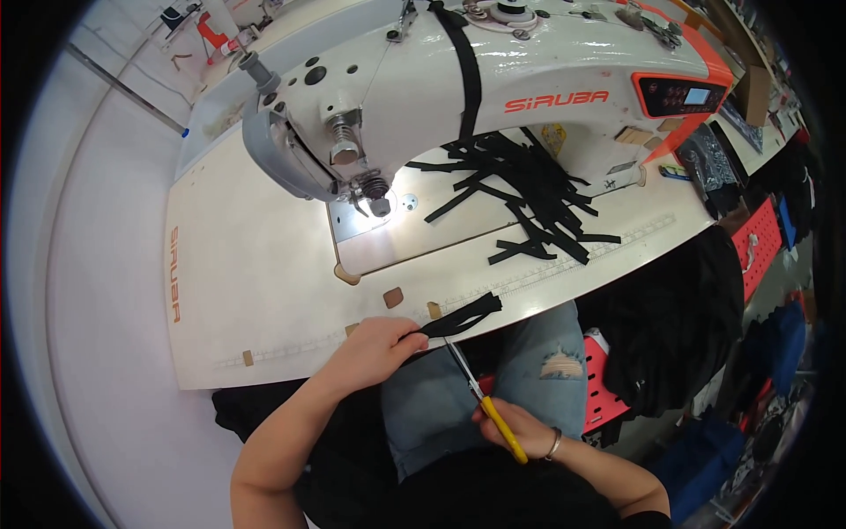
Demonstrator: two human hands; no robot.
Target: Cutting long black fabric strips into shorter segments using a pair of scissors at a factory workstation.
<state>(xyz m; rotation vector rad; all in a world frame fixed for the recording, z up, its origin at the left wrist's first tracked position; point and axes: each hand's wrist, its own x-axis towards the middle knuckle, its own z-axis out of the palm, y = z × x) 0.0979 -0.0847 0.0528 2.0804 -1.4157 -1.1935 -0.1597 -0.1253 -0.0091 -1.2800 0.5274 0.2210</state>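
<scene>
Near the table's front edge my left hand [385, 350] is closed on a bundle of black fabric strips [471, 316], whose free ends stick out to the right over the white tabletop. My right hand [520, 428], lower and over my lap, grips a pair of scissors [503, 429] with yellow handles. The metal blades point up and left, and their tips reach the strips just beside my left fingers. Whether the blades touch the fabric I cannot tell. A loose pile of cut black strips [536, 189] lies under the arm of the sewing machine.
A white and orange sewing machine [564, 70] stands across the table, its lamp lit over the needle plate [357, 220]. A black strap [467, 75] hangs over its arm. Dark cloth [679, 309] drapes at the table's right edge, beside a red perforated panel [602, 388].
</scene>
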